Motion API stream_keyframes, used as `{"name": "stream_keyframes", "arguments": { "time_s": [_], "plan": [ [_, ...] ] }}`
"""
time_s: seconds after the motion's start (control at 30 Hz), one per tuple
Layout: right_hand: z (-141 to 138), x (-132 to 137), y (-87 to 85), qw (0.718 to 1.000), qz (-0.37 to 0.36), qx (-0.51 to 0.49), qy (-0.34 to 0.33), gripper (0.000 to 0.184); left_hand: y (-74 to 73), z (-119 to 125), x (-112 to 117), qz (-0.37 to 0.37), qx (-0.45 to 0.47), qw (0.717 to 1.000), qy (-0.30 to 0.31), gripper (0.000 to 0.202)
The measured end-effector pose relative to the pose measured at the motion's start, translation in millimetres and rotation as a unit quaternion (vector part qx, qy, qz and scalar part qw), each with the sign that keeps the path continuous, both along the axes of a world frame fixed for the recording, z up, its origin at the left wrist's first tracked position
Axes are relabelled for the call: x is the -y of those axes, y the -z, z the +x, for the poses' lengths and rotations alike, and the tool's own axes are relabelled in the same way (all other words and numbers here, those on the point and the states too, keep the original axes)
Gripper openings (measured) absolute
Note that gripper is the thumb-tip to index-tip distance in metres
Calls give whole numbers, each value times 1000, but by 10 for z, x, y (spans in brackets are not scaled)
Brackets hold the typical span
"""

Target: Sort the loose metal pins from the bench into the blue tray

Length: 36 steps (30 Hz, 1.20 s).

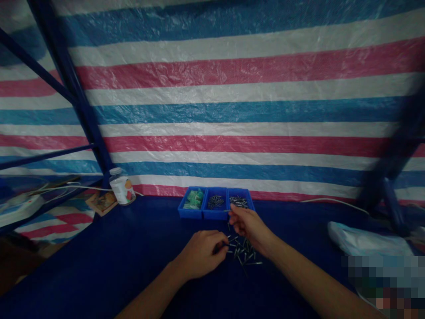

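Metal pins (245, 255), long axes at mixed angles, left hand (203, 253) beside

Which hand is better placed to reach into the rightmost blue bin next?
Likely the right hand: it appears at that bin's near edge, while the left hand is farther back toward the person, beside the loose metal pieces.

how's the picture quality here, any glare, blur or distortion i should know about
Head view: dim overall, with small glints on the wrinkled striped sheet; head view: right-hand post smeared and soft-edged; head view: loose metal pieces by the hands too small and soft for fine detail; head view: lower right corner masked by coarse pixel blocks.
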State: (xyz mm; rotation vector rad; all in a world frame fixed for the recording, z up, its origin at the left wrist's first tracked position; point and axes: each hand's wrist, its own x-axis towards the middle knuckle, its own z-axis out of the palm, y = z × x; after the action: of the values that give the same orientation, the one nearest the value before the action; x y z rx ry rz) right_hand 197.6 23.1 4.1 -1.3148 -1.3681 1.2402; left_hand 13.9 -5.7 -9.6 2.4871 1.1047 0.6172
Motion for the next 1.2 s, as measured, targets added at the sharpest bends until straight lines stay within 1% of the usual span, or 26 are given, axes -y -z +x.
{"name": "stream_keyframes", "arguments": {
  "time_s": [0.03,0.07,0.13,0.17,0.23,0.27,0.37,0.43,0.53,0.63,0.73,0.9,1.0,1.07,1.2],
  "plan": [
    [-4,-35,-24,996,32,82,12,51,2,0,-1,2,-1,1000,-1,15],
    [-1,-58,-44,984,66,165,22,54,3,-1,-3,5,-2,1000,-3,15],
    [13,-63,-64,942,123,310,39,51,4,-4,-10,13,-2,1000,-13,14],
    [17,-51,-62,925,137,352,42,44,6,-6,-16,16,-3,1000,-21,14],
    [4,-16,-39,893,154,420,39,30,10,-13,-32,18,-4,999,-38,14],
    [-14,-1,-24,875,160,456,34,27,12,-18,-40,18,-5,999,-45,14],
    [-91,15,14,827,171,535,17,29,15,-34,-62,17,-8,998,-53,13],
    [-134,8,31,804,176,567,5,30,15,-41,-67,19,-9,998,-54,13],
    [-154,-13,60,783,181,595,-19,29,16,-39,-65,19,-10,998,-56,11],
    [-126,-38,89,772,191,606,-38,28,23,-32,-64,18,-11,998,-61,11],
    [-63,-36,79,769,208,601,-59,25,25,-38,-72,18,-10,997,-72,13],
    [73,119,5,772,254,573,-105,23,-5,-64,-75,22,19,995,-95,22],
    [125,239,12,786,291,531,-121,23,-9,-57,-61,22,44,997,-64,21],
    [140,295,42,796,309,507,-120,24,1,-41,-51,16,49,998,-41,23],
    [158,358,104,795,342,486,-125,27,18,-10,-42,-10,87,996,-24,25]
  ]
}}
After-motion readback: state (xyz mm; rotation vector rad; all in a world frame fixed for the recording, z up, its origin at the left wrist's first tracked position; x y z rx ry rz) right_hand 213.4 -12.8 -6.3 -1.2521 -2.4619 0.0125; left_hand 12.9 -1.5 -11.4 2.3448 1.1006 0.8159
